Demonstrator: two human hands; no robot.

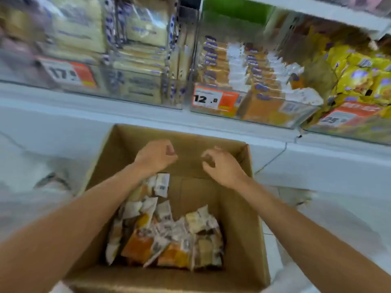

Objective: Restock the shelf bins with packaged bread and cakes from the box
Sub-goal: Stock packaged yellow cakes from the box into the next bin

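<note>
Head view: the cardboard box [239, 208] sits open in the lower centre of the frame, just below the shelf edge [127, 115], probably so that the reach up to the bins is short. The packaged bread and cakes [165, 240] lie in a loose heap on its floor, towards the near side. Both hands hover over the box's far half, the left hand [156, 155] at centre left and the right hand [222, 166] at centre right, near each other but apart. Their fingers [208, 159] are loosely curled and pinch nothing; neither touches a pack. Across the top of the frame the clear shelf bins [243, 81] stand side by side; the middle one holds orange packs on edge in rows, so new ones likely go in the same way
</note>
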